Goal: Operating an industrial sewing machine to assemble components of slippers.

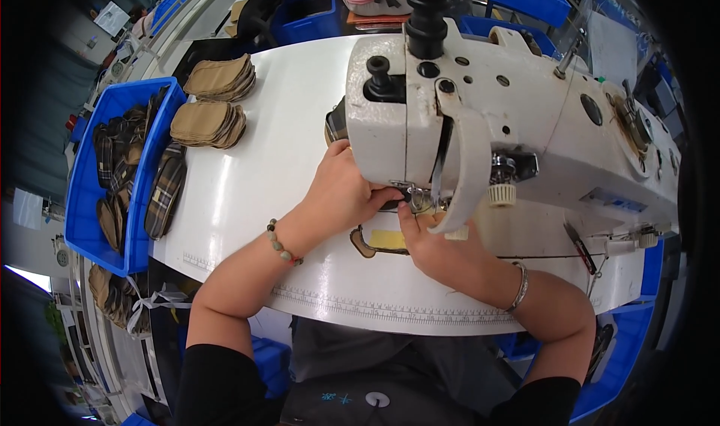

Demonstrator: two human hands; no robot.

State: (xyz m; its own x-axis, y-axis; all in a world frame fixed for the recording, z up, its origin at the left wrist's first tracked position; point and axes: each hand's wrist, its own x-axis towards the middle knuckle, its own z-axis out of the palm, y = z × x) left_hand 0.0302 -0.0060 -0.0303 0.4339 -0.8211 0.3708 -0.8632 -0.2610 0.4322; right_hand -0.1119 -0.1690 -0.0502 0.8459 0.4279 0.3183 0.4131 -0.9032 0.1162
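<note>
Under the head of a white sewing machine, both of my hands are at the needle area. My left hand is closed, its thumb and finger pinching a dark plaid fabric piece close to the presser foot. A plaid part with a tan edge shows behind that hand, partly hidden by the machine head. My right hand is also closed, with its fingertips on the fabric beside the foot. Just below the fingers, a curved tan-edged part shows beside a yellow patch. The fabric between the hands is mostly hidden.
Two stacks of tan pieces lie at the table's far left. Beside them, a blue bin holds plaid parts, with more plaid pieces against it. Dark-and-red thread snips lie at right. A ruler strip follows the near edge.
</note>
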